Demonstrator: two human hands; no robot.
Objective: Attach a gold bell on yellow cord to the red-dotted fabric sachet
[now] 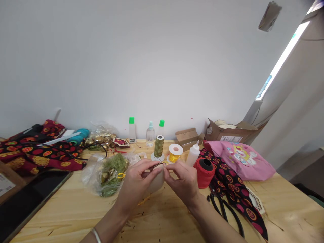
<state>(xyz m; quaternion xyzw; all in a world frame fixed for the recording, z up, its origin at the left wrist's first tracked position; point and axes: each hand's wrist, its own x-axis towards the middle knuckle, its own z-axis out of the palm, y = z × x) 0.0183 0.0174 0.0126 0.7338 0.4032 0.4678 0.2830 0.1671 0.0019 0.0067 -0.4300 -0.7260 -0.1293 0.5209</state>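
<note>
My left hand [136,184] and my right hand [182,180] meet above the wooden table, their fingertips pinching a thin dark cord [155,165] with a bit of gold thread at it. A pale rounded object [157,182] sits under and between my hands, partly hidden by them. Just beyond my fingers stand an olive-green thread cone [159,146] and a gold thread spool [174,157]. A clear plastic bag [92,177] holding green tassels and brass bells lies to the left of my left hand.
A red thread spool [204,172] and black-handled scissors [224,211] lie to the right, near red-and-black patterned fabric [234,189] and a pink bag [240,160]. Several bottles and cardboard boxes line the wall. More patterned fabric [43,158] and a dark tablet-like slab [30,202] lie at left.
</note>
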